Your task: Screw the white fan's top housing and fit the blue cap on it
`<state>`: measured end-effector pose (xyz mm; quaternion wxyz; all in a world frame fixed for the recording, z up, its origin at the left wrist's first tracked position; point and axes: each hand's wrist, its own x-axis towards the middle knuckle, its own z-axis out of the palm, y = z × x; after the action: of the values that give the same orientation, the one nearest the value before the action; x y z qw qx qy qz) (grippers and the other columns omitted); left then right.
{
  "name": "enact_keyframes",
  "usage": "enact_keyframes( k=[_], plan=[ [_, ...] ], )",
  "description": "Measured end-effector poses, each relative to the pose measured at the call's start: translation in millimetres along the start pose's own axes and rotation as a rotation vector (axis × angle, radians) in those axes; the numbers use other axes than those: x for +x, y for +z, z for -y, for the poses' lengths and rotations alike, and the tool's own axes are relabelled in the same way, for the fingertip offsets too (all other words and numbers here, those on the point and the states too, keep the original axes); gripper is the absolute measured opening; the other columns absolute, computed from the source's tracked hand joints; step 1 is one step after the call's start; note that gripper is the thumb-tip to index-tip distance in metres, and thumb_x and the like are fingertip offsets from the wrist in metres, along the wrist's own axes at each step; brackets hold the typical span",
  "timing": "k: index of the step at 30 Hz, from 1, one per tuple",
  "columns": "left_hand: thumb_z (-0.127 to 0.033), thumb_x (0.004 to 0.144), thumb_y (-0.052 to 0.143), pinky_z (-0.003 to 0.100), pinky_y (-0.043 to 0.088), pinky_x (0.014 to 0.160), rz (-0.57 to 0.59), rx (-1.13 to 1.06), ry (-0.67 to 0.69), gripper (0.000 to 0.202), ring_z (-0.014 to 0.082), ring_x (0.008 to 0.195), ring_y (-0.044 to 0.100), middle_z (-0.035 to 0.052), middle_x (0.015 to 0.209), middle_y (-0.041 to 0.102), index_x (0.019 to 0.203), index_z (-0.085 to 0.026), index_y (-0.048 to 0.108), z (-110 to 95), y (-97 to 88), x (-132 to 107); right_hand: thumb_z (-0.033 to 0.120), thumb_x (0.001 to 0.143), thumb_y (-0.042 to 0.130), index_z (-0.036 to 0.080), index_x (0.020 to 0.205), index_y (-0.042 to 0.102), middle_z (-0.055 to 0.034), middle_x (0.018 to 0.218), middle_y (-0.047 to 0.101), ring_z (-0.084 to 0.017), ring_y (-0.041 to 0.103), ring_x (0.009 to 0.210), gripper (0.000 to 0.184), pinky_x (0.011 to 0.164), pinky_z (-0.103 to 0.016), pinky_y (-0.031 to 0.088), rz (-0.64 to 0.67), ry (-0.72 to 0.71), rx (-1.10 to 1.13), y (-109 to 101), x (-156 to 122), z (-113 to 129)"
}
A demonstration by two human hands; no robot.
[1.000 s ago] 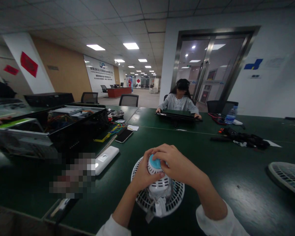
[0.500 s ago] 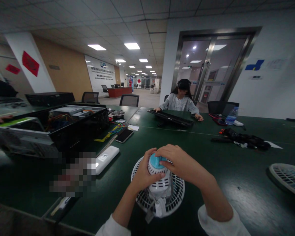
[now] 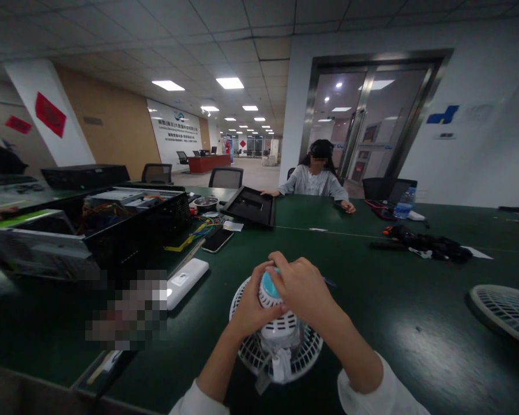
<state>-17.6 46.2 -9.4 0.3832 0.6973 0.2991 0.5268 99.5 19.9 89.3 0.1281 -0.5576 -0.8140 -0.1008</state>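
A white fan head (image 3: 279, 328) rests on the green table in front of me, its round grille (image 3: 305, 360) underneath and its slotted motor housing upward. My left hand (image 3: 253, 302) is wrapped around the side of the housing, thumb across the front. On top sits a light-blue knob (image 3: 268, 285), partly covered by fingers. My right hand (image 3: 305, 285) is closed over that knob from the right, though its fingertips are partly hidden. A whitish tab-like part (image 3: 281, 366) hangs at the near end of the housing.
An open computer case (image 3: 134, 230) stands at left. Nearby lie a phone (image 3: 217, 239) and a white power bank (image 3: 187, 282). Another grille (image 3: 508, 308) is at far right. Across the table, a person (image 3: 313, 176) touches a black panel (image 3: 251, 206). A bottle (image 3: 405, 203) stands at right.
My right hand has rotated over the blue knob, covering more of it. My left hand stays on the housing. The person opposite has shifted the black panel leftward and tilted it.
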Motion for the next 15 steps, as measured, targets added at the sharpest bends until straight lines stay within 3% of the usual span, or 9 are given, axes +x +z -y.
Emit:
enact_keyframes(
  k=[4, 7, 15],
  plan=[
    [-0.04, 0.064, 0.069, 0.042, 0.039, 0.092, 0.005, 0.019, 0.019, 0.066, 0.0266, 0.105, 0.051, 0.007, 0.114, 0.053, 0.118, -0.02, 0.038, -1, -0.3, 1, 0.007, 0.078, 0.044, 0.018, 0.098, 0.058, -0.0066, 0.094, 0.061, -0.019, 0.054, 0.089, 0.027, 0.078, -0.033, 0.036, -0.047, -0.174, 0.152, -2, -2, -16],
    [-0.039, 0.064, 0.07, 0.042, 0.039, 0.093, 0.007, 0.023, 0.024, 0.066, 0.0267, 0.107, 0.051, 0.0073, 0.116, 0.052, 0.118, -0.02, 0.038, -2, -0.8, 0, 0.001, 0.073, 0.044, 0.019, 0.095, 0.059, -0.0057, 0.103, 0.059, -0.018, 0.05, 0.097, 0.032, 0.083, -0.033, 0.035, -0.005, -0.307, 0.28, -3, -6, -26],
    [-0.037, 0.063, 0.071, 0.041, 0.037, 0.095, 0.031, 0.023, -0.006, 0.071, 0.0267, 0.11, 0.049, 0.0093, 0.12, 0.05, 0.122, -0.019, 0.035, -2, -2.2, -1, 0.012, 0.08, 0.051, 0.017, 0.097, 0.06, -0.0057, 0.098, 0.062, -0.019, 0.052, 0.093, 0.02, 0.082, -0.035, 0.037, 0.068, -0.298, 0.282, -8, -7, -29]
  ],
)
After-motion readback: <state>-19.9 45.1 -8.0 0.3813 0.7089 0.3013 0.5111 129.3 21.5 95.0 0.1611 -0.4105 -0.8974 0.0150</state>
